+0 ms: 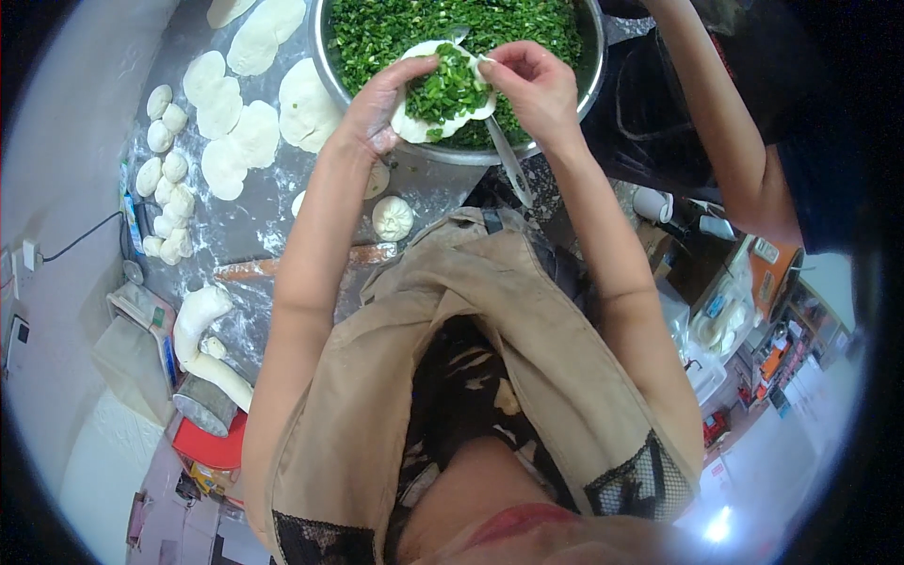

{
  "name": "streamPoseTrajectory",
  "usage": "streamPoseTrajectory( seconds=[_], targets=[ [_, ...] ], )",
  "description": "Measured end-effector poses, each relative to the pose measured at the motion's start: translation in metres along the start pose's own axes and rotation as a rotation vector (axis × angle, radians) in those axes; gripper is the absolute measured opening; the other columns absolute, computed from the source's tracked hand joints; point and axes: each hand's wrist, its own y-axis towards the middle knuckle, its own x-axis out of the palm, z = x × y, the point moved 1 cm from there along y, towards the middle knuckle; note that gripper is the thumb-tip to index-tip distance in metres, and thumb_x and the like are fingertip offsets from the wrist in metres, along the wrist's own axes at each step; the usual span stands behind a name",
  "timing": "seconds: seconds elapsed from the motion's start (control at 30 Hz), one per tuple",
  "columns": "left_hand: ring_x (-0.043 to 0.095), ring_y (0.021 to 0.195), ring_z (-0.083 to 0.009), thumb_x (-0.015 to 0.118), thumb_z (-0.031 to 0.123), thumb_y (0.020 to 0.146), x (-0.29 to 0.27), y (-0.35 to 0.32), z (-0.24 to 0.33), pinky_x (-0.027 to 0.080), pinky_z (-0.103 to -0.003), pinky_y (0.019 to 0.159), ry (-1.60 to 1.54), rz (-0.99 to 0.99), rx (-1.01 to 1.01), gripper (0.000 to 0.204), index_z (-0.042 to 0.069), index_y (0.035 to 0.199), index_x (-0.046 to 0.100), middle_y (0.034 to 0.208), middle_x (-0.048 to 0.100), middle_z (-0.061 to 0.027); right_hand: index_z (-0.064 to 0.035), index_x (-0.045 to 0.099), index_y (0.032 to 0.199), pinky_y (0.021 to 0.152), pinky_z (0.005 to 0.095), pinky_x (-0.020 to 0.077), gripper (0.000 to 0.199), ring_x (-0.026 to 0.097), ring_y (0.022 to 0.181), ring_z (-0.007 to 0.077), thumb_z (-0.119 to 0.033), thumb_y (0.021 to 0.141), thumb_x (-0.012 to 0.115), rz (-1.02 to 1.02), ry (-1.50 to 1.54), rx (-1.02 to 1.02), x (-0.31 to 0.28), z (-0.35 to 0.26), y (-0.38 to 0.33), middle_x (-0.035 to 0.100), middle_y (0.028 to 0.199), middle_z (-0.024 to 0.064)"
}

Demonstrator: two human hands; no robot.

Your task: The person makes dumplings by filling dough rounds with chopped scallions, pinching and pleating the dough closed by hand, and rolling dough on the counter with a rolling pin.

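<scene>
A round dough wrapper point(411, 125) heaped with chopped green filling point(444, 92) is held over the near side of a large metal bowl point(325, 58). My left hand point(374, 105) cups the wrapper from the left, its thumb on the filling. On the right, my right hand point(539, 87) pinches the wrapper's edge between thumb and fingers. More chopped greens point(508, 24) fill the bowl. A metal spoon point(510, 162) leans over the bowl's near rim, its handle toward me. One pleated bun point(393, 218) sits on the floured table below my left wrist.
Flat dough wrappers point(224, 169) overlap at the left, beside several dough balls point(174, 168). A wooden rolling pin point(247, 269) lies nearer me, partly behind my left forearm. A dough rope point(200, 325) rests at the lower left. Another person's arm point(720, 113) is at the right.
</scene>
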Motion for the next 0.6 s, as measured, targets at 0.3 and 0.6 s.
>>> streamPoseTrajectory(
  seconds=[0.3, 0.6],
  targets=[
    [0.065, 0.093, -0.0218, 0.057, 0.016, 0.086, -0.01, -0.004, 0.003, 0.056, -0.035, 0.081, 0.086, -0.101, -0.063, 0.035, -0.002, 0.116, 0.052, 0.106, 0.063, -0.0138, 0.0022, 0.063, 0.106, 0.067, 0.0221, 0.0492, 0.03, 0.06, 0.074, 0.0098, -0.013, 0.081, 0.069, -0.249, 0.083, 0.281, -0.007, 0.004, -0.005, 0.066, 0.088, 0.0057],
    [0.065, 0.09, -0.0218, 0.056, 0.013, 0.087, -0.014, -0.013, 0.004, 0.058, -0.034, 0.077, 0.089, -0.084, -0.052, 0.033, -0.001, 0.116, 0.052, 0.104, 0.063, -0.0132, 0.003, 0.063, 0.1, 0.073, 0.0229, 0.0495, 0.019, 0.061, 0.082, 0.0108, -0.007, 0.083, 0.065, -0.27, 0.131, 0.409, -0.007, -0.005, -0.013, 0.065, 0.091, 0.0062]
  ],
)
